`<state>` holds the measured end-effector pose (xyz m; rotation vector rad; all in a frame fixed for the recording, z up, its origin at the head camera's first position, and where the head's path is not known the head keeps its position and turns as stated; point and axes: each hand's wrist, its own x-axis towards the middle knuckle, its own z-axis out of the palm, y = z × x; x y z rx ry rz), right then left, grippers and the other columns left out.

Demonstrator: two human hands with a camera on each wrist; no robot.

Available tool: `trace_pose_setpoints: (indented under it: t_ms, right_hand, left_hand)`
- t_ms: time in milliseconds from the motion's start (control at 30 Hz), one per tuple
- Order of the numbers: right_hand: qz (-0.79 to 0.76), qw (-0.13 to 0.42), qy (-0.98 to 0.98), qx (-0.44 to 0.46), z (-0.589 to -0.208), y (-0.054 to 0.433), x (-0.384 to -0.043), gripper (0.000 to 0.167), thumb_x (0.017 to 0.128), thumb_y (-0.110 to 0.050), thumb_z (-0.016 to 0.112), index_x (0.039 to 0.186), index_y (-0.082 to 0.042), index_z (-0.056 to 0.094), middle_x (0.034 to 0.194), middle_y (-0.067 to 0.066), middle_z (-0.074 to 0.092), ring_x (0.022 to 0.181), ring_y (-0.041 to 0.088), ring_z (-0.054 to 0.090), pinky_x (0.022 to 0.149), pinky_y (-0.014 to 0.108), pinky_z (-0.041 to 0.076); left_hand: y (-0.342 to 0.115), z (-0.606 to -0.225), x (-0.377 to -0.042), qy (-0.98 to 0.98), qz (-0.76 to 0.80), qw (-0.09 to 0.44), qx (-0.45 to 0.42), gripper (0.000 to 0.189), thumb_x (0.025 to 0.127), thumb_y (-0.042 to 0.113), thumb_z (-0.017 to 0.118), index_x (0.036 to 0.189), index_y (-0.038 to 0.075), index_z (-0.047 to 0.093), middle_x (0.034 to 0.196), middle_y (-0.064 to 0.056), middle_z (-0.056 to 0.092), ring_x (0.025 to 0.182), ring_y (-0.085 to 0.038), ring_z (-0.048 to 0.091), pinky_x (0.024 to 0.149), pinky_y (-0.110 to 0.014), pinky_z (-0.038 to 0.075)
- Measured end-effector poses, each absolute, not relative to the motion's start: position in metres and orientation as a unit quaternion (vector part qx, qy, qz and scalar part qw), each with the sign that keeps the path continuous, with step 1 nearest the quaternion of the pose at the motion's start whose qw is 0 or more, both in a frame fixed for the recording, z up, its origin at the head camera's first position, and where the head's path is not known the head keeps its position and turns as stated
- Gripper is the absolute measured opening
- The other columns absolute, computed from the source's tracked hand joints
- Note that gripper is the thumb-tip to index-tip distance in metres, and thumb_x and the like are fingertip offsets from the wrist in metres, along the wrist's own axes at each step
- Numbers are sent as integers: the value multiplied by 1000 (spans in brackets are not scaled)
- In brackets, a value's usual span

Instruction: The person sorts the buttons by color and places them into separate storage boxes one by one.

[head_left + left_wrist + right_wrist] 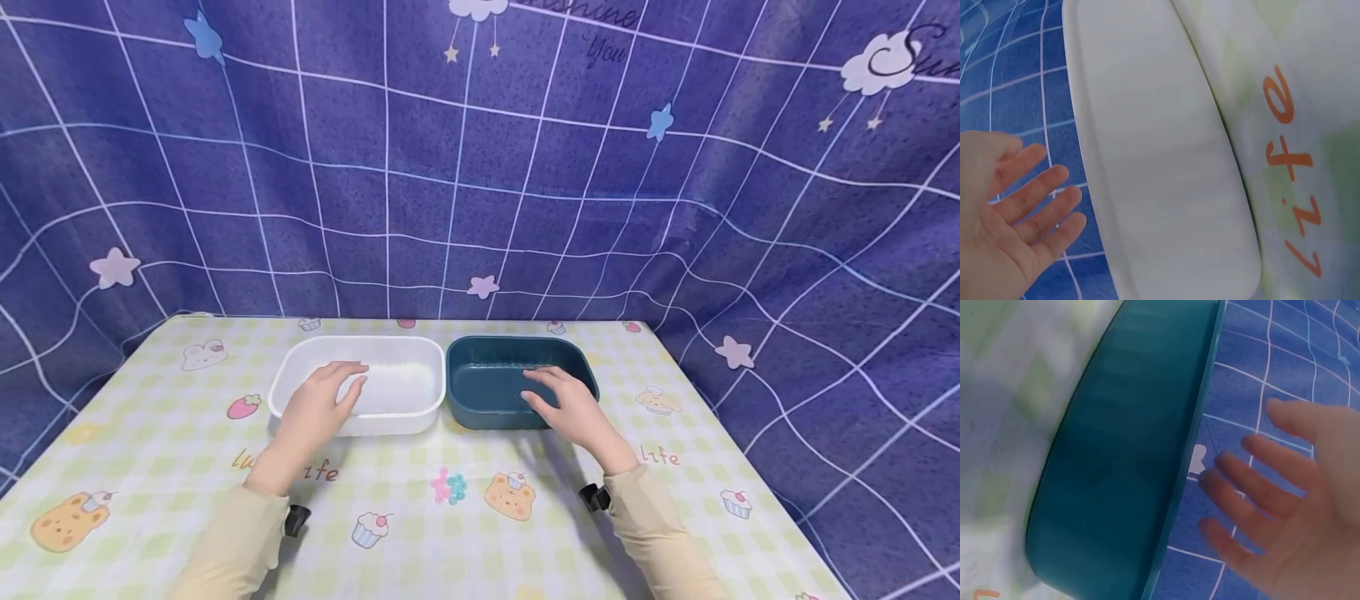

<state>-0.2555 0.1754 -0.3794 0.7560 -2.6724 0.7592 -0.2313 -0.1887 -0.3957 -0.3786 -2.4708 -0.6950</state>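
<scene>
A white rectangular bin (405, 423) and a dark teal bin (487, 419) stand side by side on the table, their ends close together; no contents show in either. Over the white bin hovers my left hand (318, 408), fingers loosely bent and nothing held. My right hand (573, 408) hangs above the right part of the teal bin, likewise holding nothing. In the left wrist view, the fingers (1047, 200) spread apart above the rim of the white bin (1154, 150). The right wrist view has the fingers (1254, 487) spread beside the rim of the teal bin (1116, 450).
A checked tablecloth (420, 542) printed with bears, cupcakes and strawberries covers the table. Behind it and along the sides hangs a blue curtain (420, 208) with a white grid and stars. Small black devices (296, 521) sit at both wrists.
</scene>
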Motion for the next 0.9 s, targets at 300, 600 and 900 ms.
trace_pose_setpoints:
  t_ms: [300, 600, 900]
  right_hand:
    - [317, 182, -889, 276, -382, 168, -255, 15, 87, -14, 66, 100, -9, 71, 77, -4, 59, 63, 10, 48, 54, 20, 39]
    - [332, 187, -881, 281, -386, 157, -250, 12, 84, -10, 69, 95, -6, 71, 73, -4, 55, 62, 7, 47, 56, 19, 41]
    - [350, 219, -852, 321, -391, 141, -242, 8, 83, -7, 69, 91, -6, 71, 72, -4, 55, 61, 6, 49, 55, 18, 45]
  left_hand:
    - [-228, -399, -239, -865, -391, 311, -46, 25, 97, 16, 48, 107, 1, 66, 107, -18, 68, 98, -37, 63, 83, -50, 47]
    - [-252, -409, -251, -841, -469, 268, 23, 39, 99, 18, 43, 131, -3, 47, 135, -25, 49, 128, -42, 42, 106, -52, 35]
    - [-266, -421, -259, -829, -520, 190, 86, 48, 101, 23, 35, 143, -2, 32, 144, -26, 37, 132, -41, 38, 107, -48, 34]
